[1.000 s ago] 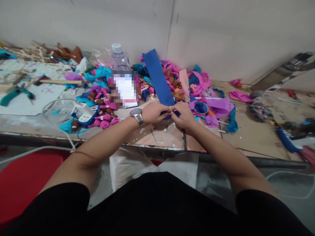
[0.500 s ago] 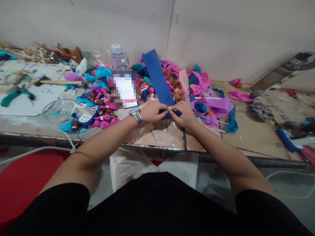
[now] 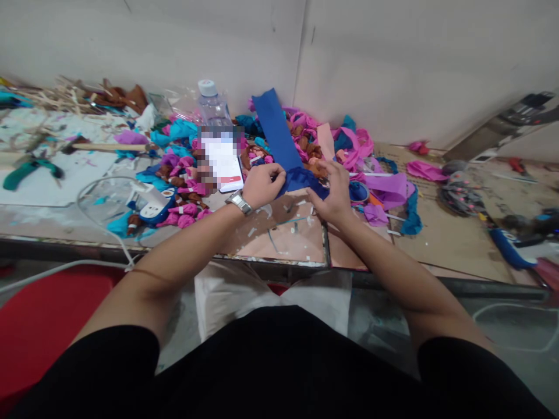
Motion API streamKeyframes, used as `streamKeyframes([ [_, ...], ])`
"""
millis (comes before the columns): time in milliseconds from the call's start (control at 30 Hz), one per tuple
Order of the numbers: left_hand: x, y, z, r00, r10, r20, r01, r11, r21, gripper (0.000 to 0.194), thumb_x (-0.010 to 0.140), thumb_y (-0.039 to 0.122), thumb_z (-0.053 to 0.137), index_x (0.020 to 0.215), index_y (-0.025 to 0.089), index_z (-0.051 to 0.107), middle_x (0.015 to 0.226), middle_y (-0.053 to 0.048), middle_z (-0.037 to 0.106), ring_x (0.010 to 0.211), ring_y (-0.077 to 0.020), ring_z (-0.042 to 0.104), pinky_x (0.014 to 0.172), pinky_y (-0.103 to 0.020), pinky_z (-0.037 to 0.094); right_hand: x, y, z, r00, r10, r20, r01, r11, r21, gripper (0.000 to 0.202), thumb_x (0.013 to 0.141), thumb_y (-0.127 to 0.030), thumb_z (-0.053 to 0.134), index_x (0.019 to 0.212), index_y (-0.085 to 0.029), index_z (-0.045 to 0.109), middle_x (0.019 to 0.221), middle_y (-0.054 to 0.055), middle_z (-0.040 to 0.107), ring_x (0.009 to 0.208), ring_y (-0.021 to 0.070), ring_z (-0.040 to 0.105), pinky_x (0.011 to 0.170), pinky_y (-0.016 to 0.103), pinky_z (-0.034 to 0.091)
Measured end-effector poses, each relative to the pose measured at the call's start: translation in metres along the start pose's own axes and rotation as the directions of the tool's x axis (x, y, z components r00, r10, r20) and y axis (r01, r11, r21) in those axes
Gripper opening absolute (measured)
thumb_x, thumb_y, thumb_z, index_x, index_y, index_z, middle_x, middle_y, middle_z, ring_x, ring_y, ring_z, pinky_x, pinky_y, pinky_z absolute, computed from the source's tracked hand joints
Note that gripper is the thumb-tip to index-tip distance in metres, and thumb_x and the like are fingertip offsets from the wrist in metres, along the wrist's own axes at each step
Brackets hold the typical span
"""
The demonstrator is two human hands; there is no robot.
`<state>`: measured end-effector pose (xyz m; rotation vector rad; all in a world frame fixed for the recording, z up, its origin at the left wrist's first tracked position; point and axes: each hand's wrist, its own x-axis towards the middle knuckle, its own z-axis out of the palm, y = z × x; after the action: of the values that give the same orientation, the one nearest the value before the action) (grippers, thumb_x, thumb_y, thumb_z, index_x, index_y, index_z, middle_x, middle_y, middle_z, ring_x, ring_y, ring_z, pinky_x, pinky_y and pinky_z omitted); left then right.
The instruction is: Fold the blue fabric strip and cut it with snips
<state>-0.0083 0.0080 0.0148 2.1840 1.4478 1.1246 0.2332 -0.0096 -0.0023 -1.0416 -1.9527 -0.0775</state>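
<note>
A long dark blue strip (image 3: 278, 131), paper or thin cloth, lies flat at its far end and is crumpled at its near end between my hands. My left hand (image 3: 262, 187), below a metal watch, is closed with thumb and finger pinched at the left side of the crumpled part. On the other side my right hand (image 3: 335, 195) has its thumb and fingers apart. That thumb's tip is by the right end of the crumpled part. A thin pale strip (image 3: 297, 192) runs along the near edge of the blue one.
A phone (image 3: 223, 160) leans left of the blue strip, before a clear bottle (image 3: 213, 107). Bunched pink, purple, brown and teal pieces (image 3: 187, 214) surround it. Further left are a power socket (image 3: 155, 206), a hammer (image 3: 109, 146) and green-handled pliers (image 3: 26, 173). Cardboard (image 3: 445, 233) covers the right side.
My hands have moved apart, the left one to the left and the right one slightly right. My right fingers have spread. The crumpled blue end now shows between them.
</note>
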Motion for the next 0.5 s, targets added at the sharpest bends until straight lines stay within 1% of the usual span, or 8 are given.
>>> streamKeyframes([
  [33, 0.001, -0.001, 0.000, 0.999, -0.014, -0.030, 0.014, 1.000, -0.019, 0.028, 0.096, 0.033, 0.053, 0.084, 0.018, 0.073, 0.077, -0.004, 0.074, 0.070, -0.0173, 0.062, 0.073, -0.032, 0.045, 0.000, 0.000, -0.001, 0.999, 0.013, -0.031, -0.013, 1.000, -0.012, 0.054, 0.090, -0.049, 0.067, 0.136, -0.022, 0.057, 0.138, 0.017, 0.062, 0.132, 0.0381, 0.055, 0.113, 0.060, 0.043],
  [100, 0.002, -0.003, 0.000, 0.997, -0.027, -0.075, 0.023, 0.999, -0.048, 0.027, 0.097, 0.033, 0.053, 0.084, 0.018, 0.071, 0.079, -0.004, 0.074, 0.071, -0.0172, 0.062, 0.074, -0.032, 0.047, -0.001, -0.003, -0.003, 0.998, 0.039, -0.040, -0.040, 0.999, -0.008, 0.038, 0.091, -0.048, 0.066, 0.119, -0.022, 0.064, 0.118, 0.014, 0.068, 0.115, 0.0348, 0.062, 0.102, 0.055, 0.050],
  [133, 0.003, -0.004, 0.000, 0.995, -0.029, -0.092, 0.023, 0.998, -0.060, 0.027, 0.098, 0.034, 0.053, 0.084, 0.018, 0.071, 0.080, -0.004, 0.074, 0.072, -0.0173, 0.062, 0.074, -0.032, 0.047, -0.002, -0.004, -0.004, 0.998, 0.057, -0.014, -0.057, 0.998, 0.008, 0.031, 0.092, -0.048, 0.065, 0.110, -0.022, 0.065, 0.104, 0.011, 0.070, 0.101, 0.0314, 0.065, 0.094, 0.050, 0.052],
  [200, 0.003, -0.005, 0.000, 0.993, -0.031, -0.116, 0.022, 0.997, -0.078, 0.026, 0.098, 0.034, 0.053, 0.085, 0.018, 0.070, 0.081, -0.004, 0.074, 0.074, -0.0175, 0.062, 0.075, -0.032, 0.048, -0.004, -0.007, -0.006, 0.992, 0.093, 0.080, -0.097, 0.994, 0.047, 0.026, 0.094, -0.048, 0.063, 0.094, -0.023, 0.066, 0.075, 0.004, 0.064, 0.074, 0.0236, 0.062, 0.078, 0.040, 0.052],
  [267, 0.003, -0.006, -0.001, 0.992, -0.034, -0.122, 0.024, 0.996, -0.087, 0.026, 0.098, 0.034, 0.053, 0.085, 0.019, 0.069, 0.082, -0.004, 0.074, 0.074, -0.0176, 0.062, 0.075, -0.033, 0.049, -0.006, -0.009, -0.007, 0.975, 0.110, 0.193, -0.123, 0.991, 0.057, 0.029, 0.096, -0.049, 0.062, 0.085, -0.022, 0.067, 0.060, -0.001, 0.057, 0.058, 0.0185, 0.055, 0.067, 0.035, 0.047],
  [333, 0.003, -0.006, 0.000, 0.992, -0.035, -0.123, 0.024, 0.996, -0.087, 0.026, 0.099, 0.035, 0.053, 0.085, 0.019, 0.068, 0.082, -0.004, 0.074, 0.074, -0.0178, 0.062, 0.075, -0.033, 0.049, -0.008, -0.009, -0.006, 0.951, 0.075, 0.301, -0.086, 0.996, 0.023, 0.034, 0.098, -0.050, 0.060, 0.084, -0.022, 0.072, 0.059, 0.000, 0.061, 0.057, 0.0179, 0.058, 0.065, 0.033, 0.045],
  [400, 0.003, -0.006, 0.000, 0.992, -0.033, -0.125, 0.022, 0.996, -0.088, 0.026, 0.099, 0.035, 0.053, 0.086, 0.019, 0.068, 0.082, -0.004, 0.074, 0.074, -0.0177, 0.063, 0.075, -0.033, 0.049, -0.010, -0.008, -0.004, 0.922, 0.037, 0.386, -0.021, 0.999, -0.045, 0.035, 0.099, -0.050, 0.059, 0.092, -0.022, 0.079, 0.066, 0.004, 0.071, 0.065, 0.0205, 0.065, 0.068, 0.033, 0.046],
  [500, 0.003, -0.005, -0.001, 0.992, -0.032, -0.124, 0.022, 0.997, -0.078, 0.025, 0.099, 0.034, 0.053, 0.086, 0.019, 0.069, 0.082, -0.004, 0.074, 0.074, -0.0175, 0.062, 0.075, -0.033, 0.049, -0.012, -0.005, -0.001, 0.918, 0.082, 0.388, -0.016, 0.985, -0.171, 0.037, 0.098, -0.050, 0.060, 0.111, -0.022, 0.081, 0.079, 0.009, 0.079, 0.075, 0.0273, 0.072, 0.074, 0.037, 0.050],
])
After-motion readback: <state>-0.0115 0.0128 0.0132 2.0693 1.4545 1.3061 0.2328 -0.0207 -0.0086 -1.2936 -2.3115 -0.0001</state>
